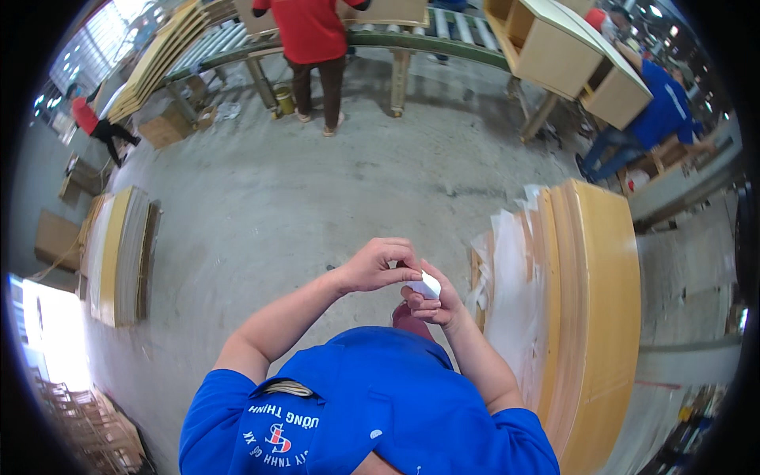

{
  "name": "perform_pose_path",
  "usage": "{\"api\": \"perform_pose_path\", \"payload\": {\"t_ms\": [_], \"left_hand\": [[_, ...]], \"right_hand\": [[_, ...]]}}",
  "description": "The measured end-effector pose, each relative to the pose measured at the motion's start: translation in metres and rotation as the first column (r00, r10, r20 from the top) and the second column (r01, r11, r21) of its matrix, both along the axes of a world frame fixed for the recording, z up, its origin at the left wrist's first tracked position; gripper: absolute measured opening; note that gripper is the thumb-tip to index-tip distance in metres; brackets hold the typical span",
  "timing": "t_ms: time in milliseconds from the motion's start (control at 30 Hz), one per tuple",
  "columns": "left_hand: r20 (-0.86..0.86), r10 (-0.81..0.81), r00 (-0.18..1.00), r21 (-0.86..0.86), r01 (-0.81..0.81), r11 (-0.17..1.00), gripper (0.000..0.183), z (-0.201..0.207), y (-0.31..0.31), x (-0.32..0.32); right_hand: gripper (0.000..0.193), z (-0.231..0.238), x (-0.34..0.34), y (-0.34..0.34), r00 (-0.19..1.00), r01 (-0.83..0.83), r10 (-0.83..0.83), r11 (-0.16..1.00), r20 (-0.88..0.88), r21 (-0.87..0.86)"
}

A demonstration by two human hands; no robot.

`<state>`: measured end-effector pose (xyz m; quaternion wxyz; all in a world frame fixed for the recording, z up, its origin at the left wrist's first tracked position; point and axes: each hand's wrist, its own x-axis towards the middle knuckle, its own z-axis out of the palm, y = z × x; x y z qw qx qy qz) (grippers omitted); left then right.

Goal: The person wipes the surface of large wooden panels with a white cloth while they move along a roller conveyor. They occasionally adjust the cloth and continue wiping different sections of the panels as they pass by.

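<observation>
In front of my body, both hands meet at a small white piece (pixel 427 286) with flat faces, perhaps folded paper; its kind is not clear. My right hand (pixel 446 305) is closed around it from below, fingers curled over the near side. From the upper left, my left hand (pixel 383 264) reaches across with thumb and fingertips pinched together at the edge of the white piece. Whatever lies between those fingertips is too small to make out.
To my right stands a tall stack of yellowish panels (pixel 598 309) with white foam sheets (pixel 511 293). Another panel stack (pixel 119 257) is at the left. Beyond the grey floor runs a roller conveyor (pixel 380 39), where a person in red (pixel 309 32) stands. A person in blue (pixel 661 103) handles cabinets (pixel 554 51).
</observation>
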<state>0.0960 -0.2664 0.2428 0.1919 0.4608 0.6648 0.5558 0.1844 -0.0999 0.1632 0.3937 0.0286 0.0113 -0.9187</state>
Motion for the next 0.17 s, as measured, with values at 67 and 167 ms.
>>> {"api": "perform_pose_path", "payload": {"t_ms": [67,167], "left_hand": [[-0.023,0.081,0.996,0.065,-0.079,0.995,0.009,0.001,-0.014,-0.018],[-0.035,0.191,0.981,0.146,-0.184,0.972,0.008,0.003,-0.028,-0.053]], "right_hand": [[0.041,0.001,-0.034,-0.011,0.996,-0.081,0.080,0.996,-0.041,-0.033],[0.043,0.004,-0.089,-0.020,0.982,-0.177,0.175,0.984,-0.067,-0.027]]}}
